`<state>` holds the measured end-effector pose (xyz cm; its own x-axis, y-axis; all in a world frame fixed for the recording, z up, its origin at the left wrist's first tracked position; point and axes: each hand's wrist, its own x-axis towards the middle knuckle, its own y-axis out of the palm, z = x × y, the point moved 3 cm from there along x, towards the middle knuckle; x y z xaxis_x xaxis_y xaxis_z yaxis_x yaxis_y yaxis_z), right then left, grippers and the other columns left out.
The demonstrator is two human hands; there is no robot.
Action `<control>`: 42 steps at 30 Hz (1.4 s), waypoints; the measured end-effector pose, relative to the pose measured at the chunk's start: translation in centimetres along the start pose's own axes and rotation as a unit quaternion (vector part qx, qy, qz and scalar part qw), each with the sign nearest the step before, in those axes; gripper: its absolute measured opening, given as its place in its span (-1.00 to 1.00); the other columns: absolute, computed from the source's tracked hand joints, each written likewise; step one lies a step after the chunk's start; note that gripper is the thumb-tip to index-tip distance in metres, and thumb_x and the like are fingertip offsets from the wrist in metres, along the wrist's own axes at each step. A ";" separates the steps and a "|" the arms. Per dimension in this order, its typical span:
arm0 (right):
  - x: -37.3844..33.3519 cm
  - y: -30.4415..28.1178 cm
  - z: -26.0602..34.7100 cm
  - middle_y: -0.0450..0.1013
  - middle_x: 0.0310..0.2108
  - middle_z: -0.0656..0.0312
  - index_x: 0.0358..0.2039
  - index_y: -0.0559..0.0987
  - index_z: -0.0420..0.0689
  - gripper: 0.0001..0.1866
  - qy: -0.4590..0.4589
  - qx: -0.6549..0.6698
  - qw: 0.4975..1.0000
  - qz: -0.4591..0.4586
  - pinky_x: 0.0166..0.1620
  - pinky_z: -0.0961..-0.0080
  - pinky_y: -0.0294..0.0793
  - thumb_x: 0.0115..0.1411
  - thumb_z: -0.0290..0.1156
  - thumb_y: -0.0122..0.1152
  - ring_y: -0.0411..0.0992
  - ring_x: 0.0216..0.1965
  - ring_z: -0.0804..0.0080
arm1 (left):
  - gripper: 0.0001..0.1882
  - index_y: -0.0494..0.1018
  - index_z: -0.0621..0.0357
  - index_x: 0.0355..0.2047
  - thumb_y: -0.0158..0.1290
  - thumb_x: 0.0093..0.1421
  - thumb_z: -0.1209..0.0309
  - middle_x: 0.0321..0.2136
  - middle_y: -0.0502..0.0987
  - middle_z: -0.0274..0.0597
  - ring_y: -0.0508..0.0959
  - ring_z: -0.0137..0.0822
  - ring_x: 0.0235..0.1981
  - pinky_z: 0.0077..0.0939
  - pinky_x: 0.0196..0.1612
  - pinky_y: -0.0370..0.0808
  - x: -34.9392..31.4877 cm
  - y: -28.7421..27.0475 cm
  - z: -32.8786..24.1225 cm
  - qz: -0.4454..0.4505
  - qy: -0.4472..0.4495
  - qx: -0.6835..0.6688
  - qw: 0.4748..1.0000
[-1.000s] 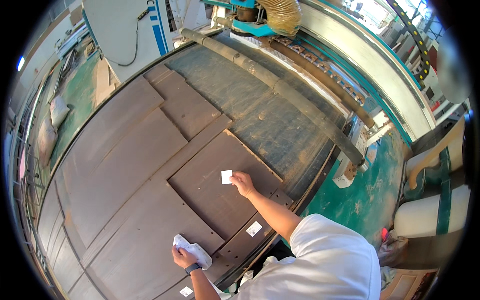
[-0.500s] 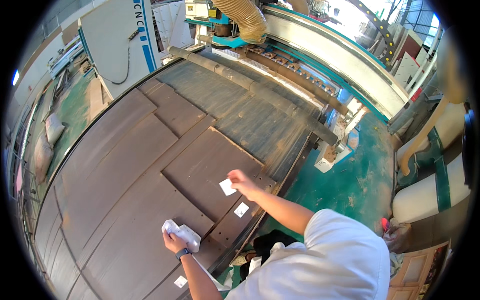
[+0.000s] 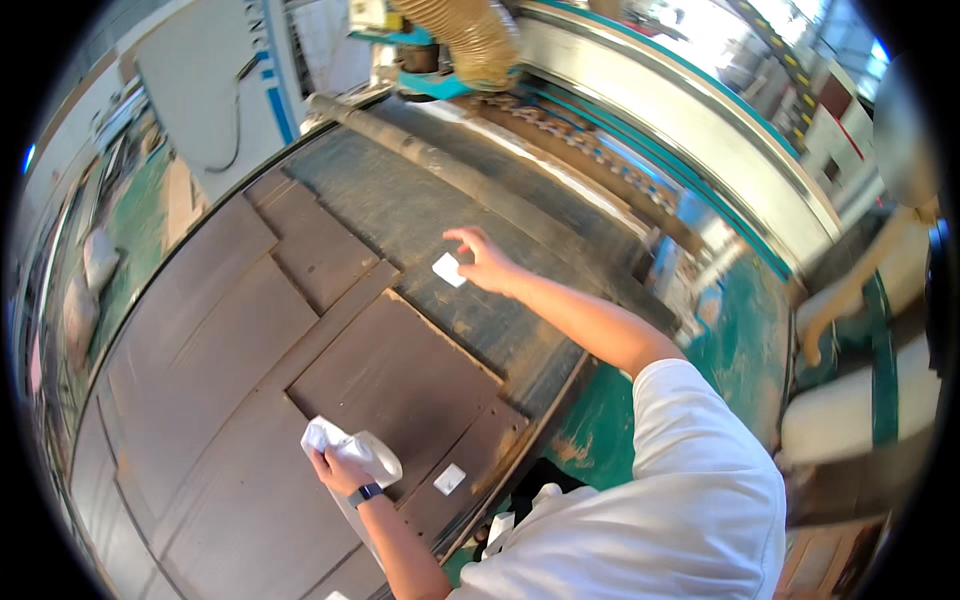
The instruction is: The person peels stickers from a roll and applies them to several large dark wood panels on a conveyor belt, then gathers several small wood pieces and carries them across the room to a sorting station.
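Observation:
My left hand [image 3: 343, 473], with a dark watch on its wrist, grips a white roll of labels [image 3: 375, 458] above the brown panels. A crumpled white strip [image 3: 320, 433] sticks up by its fingers. Further forward, my right hand [image 3: 488, 266] is stretched over the bare part of the machine bed [image 3: 425, 240], holding a small white square label [image 3: 449, 269] by its edge. Another white label [image 3: 450, 479] lies flat on the narrow brown panel [image 3: 478, 455] near the bed's right edge. The large brown panel [image 3: 390, 375] lies between my two hands.
Several more brown panels [image 3: 200, 340] cover the bed's left side. A long roller [image 3: 440, 165] spans the bed ahead, with a machine gantry [image 3: 680, 110] and a ribbed hose [image 3: 470, 40] behind it. Green floor [image 3: 610, 420] runs along the right side.
My right hand has moved forward with its label, from over the panels to over the bare bed. The view has shifted, and my left hand still holds the roll.

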<state>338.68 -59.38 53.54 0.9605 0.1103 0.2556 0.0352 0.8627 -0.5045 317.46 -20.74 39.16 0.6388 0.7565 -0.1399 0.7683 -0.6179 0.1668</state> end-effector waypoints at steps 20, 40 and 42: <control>53.3 30.1 -13.0 0.51 -0.34 -0.02 -0.39 0.56 -0.14 -0.73 -0.032 -0.057 0.989 0.131 -0.22 0.15 0.42 0.12 -0.20 0.07 0.47 -0.26 -0.05 | -0.87 0.41 0.30 -0.31 -0.10 0.13 0.61 -0.58 0.40 0.04 0.40 0.04 -0.57 -0.19 -0.50 0.30 2.9 12.8 8.2 -0.074 0.150 0.457 0.873; 62.1 46.1 -18.2 -0.24 0.41 0.26 0.36 0.00 0.02 -0.09 -0.237 -0.391 0.844 0.281 0.38 0.13 -0.30 0.18 0.40 -0.36 -0.30 0.42 0.31 | -0.93 0.34 0.31 -0.42 -0.15 0.07 0.60 -0.59 0.32 0.05 0.33 0.06 -0.57 -0.17 -0.50 0.22 4.0 14.6 8.3 -0.091 0.195 0.482 0.849; 61.0 45.2 -18.4 -0.23 0.41 0.21 0.35 -0.01 -0.04 -0.08 -0.240 -0.373 0.841 0.309 0.38 0.14 -0.31 0.18 0.39 -0.37 -0.31 0.42 0.31 | -0.91 0.34 0.31 -0.41 -0.15 0.07 0.60 -0.58 0.34 0.06 0.35 0.07 -0.55 -0.17 -0.49 0.24 3.8 13.9 8.2 -0.065 0.151 0.487 0.858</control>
<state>403.96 -22.78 31.13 0.6432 0.7650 -0.0323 -0.0951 0.0379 -0.9948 330.89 -28.17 32.93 0.6192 0.7626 0.1874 0.5940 -0.2988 -0.7469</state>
